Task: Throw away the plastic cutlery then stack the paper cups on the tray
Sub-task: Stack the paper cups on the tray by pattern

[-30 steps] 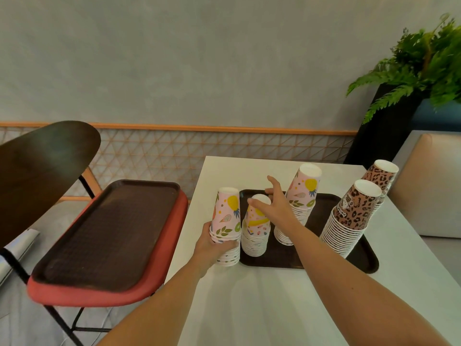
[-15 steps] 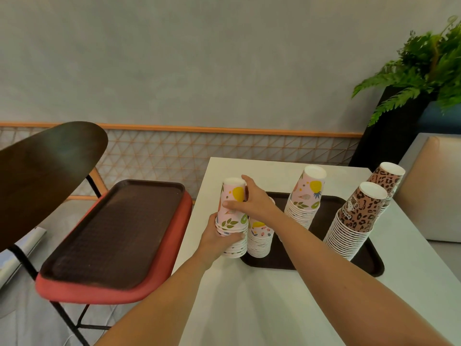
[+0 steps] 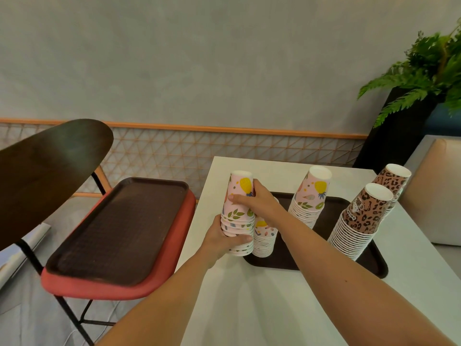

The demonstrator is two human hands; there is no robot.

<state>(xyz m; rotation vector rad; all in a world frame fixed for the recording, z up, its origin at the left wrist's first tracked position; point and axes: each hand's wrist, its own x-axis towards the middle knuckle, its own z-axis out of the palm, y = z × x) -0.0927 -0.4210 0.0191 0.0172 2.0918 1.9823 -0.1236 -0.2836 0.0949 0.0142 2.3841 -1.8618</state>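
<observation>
Head view recorded the left hand [image 3: 224, 242] gripping the lower rims of an inverted stack of pink fruit-print paper cups [image 3: 238, 196], with the right hand [image 3: 260, 206] wrapped around its uppermost cup. This stack stood at the left edge of the dark brown plastic tray [image 3: 274, 264] on the white table [image 3: 249, 308]; whether it rested on a surface could not be determined. A shorter pink cup stack [image 3: 264, 237], a taller pink stack [image 3: 309, 201] and a leopard-print stack [image 3: 359, 221] stood on the tray.

Both hands, left [image 3: 223, 239] and right [image 3: 258, 203], grip a pink cup stack [image 3: 238, 211] beside the tray [image 3: 374, 264]
</observation>
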